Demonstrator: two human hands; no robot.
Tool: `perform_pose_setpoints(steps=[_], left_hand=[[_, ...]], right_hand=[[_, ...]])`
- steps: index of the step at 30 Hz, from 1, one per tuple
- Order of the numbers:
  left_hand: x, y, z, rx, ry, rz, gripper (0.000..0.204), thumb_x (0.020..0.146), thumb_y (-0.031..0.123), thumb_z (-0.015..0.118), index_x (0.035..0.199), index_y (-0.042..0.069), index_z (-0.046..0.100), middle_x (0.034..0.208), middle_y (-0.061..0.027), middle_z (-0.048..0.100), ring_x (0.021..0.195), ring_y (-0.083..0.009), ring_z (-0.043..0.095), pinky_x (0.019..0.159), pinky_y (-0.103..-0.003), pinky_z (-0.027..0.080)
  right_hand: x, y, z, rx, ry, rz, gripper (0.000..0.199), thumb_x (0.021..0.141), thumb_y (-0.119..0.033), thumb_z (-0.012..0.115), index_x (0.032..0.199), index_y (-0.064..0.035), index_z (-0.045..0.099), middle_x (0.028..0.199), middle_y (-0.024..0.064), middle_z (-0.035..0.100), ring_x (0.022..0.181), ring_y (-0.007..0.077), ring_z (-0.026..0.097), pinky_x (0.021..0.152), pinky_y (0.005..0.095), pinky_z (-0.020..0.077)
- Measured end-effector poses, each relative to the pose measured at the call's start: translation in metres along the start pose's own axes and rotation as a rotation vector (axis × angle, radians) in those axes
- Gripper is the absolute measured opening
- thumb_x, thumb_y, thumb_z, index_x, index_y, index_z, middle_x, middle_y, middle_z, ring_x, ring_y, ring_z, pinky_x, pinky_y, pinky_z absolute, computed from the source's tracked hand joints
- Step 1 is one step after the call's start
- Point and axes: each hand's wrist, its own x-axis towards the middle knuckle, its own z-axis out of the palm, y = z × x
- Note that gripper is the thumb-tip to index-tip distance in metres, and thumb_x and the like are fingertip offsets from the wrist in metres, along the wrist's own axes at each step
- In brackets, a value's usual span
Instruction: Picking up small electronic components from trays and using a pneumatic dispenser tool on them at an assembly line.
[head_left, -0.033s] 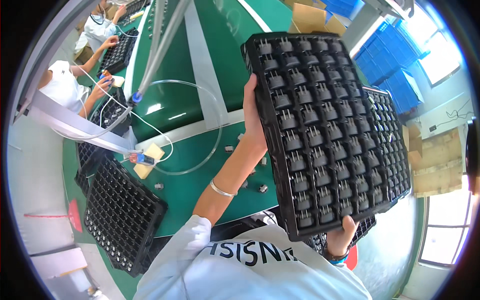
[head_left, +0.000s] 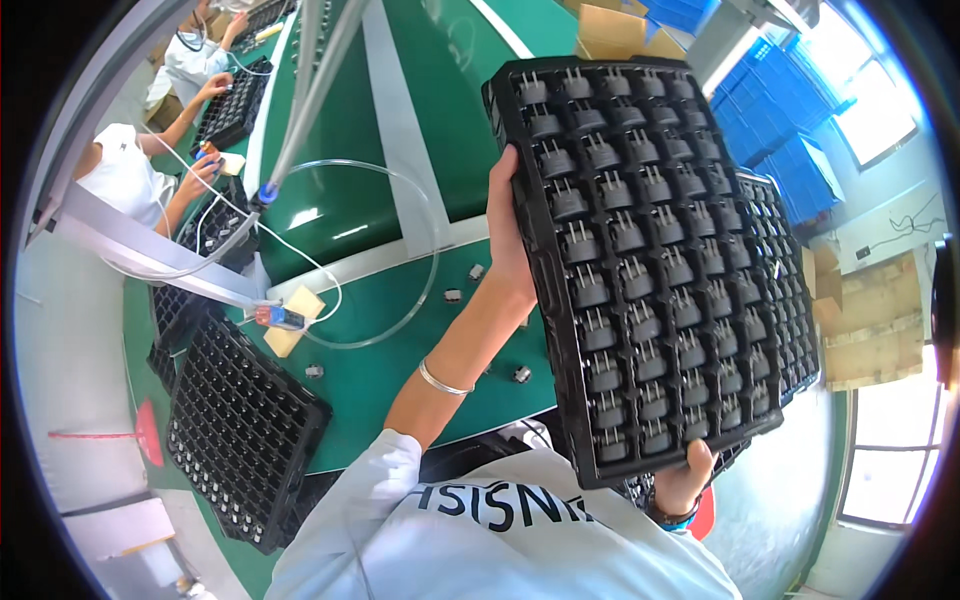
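Observation:
A black plastic tray [head_left: 660,270] is held up at a tilt before me. Its pockets carry rows of small dark grey parts with metal pins pointing up. My left hand [head_left: 507,225] grips the tray's left edge, its fingers hidden behind it. At the near edge my right hand [head_left: 685,480] holds the tray from below, thumb over the rim. Behind its right side shows another filled black tray [head_left: 790,290]. On the green table [head_left: 400,390] by my left forearm lie several small loose parts [head_left: 522,374].
A black tray [head_left: 245,425] with light parts at one end leans at the left. A yellow block [head_left: 296,320] with a blue-and-orange tool, a clear hose [head_left: 425,195] and a metal frame [head_left: 160,250] stand nearby. Co-workers sit at far left. Blue crates [head_left: 770,110] are stacked at far right.
The held tray has shifted slightly and covers more of the tray behind it. A loose part near my left forearm shows more fully. A co-worker's hand has moved over their tray.

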Motion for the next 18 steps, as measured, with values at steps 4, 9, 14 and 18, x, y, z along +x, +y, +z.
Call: perform_pose_setpoints(steps=[4,9,14,18], left_hand=[[-0.010,-0.024,0.028,-0.154,-0.155,-0.111,0.052,0.086,0.048,0.043,0.115,0.006,0.050,0.108,-0.0095,0.058,0.094,-0.0230,0.058,0.085,-0.039,0.047],[-0.019,-0.059,0.046,-0.222,-0.323,-0.180,0.053,0.085,0.049,0.044,0.116,0.006,0.050,0.109,-0.0087,0.058,0.093,-0.0219,0.058,0.084,-0.038,0.047],[-0.024,-0.081,0.054,-0.304,-0.307,-0.258,0.050,0.085,0.048,0.045,0.114,0.008,0.052,0.106,-0.0071,0.059,0.091,-0.0205,0.059,0.081,-0.036,0.048],[-0.025,-0.090,0.052,-0.236,-0.241,-0.231,0.046,0.085,0.046,0.045,0.111,0.009,0.054,0.102,-0.0060,0.061,0.087,-0.0200,0.060,0.078,-0.036,0.049]], right_hand=[[-0.029,-0.003,-0.043,0.050,0.000,-0.039,0.077,0.077,-0.043,0.051,0.135,-0.0018,0.023,0.134,0.0132,0.036,0.120,0.0287,0.039,0.101,0.0447,0.0318],[-0.042,-0.019,-0.055,0.128,0.049,-0.101,0.081,0.077,-0.052,0.051,0.135,-0.0023,0.025,0.134,0.0155,0.037,0.118,0.0309,0.040,0.098,0.0466,0.0339],[-0.051,-0.034,-0.056,0.323,-0.114,-0.085,0.083,0.073,-0.056,0.051,0.135,-0.0045,0.028,0.135,0.0136,0.036,0.119,0.0310,0.039,0.099,0.0465,0.0317],[-0.061,-0.026,-0.074,0.253,-0.049,-0.100,0.084,0.073,-0.055,0.051,0.136,-0.0053,0.026,0.136,0.0132,0.034,0.121,0.0303,0.036,0.101,0.0476,0.0297]])
